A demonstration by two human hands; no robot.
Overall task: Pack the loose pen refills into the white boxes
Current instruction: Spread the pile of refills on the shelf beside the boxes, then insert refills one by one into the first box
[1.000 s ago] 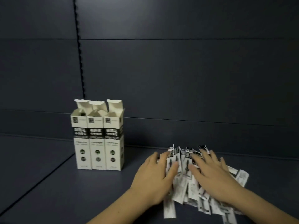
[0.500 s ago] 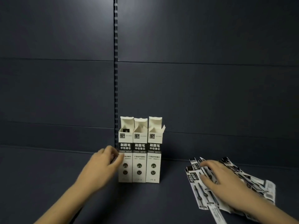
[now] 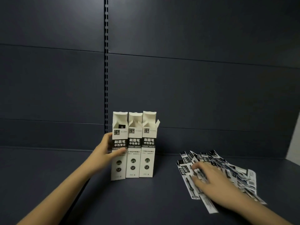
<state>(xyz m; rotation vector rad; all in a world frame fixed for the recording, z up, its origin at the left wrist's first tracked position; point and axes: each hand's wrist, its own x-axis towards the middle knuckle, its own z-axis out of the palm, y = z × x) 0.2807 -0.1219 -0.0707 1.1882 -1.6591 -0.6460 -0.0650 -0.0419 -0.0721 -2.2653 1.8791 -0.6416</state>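
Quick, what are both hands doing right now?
Left hand: grips the leftmost box.
Right hand: open, fingers resting on the refills.

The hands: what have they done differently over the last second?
The left hand left the refills, crossed to the three boxes and now grips the leftmost box, thumb across its front. The right hand stayed on the refills, fingers spread. The boxes still stand upright in a row, flaps open.

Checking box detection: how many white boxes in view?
3, upright side by side on the shelf: left box gripped by the left hand, middle box, right box. None seem hidden.
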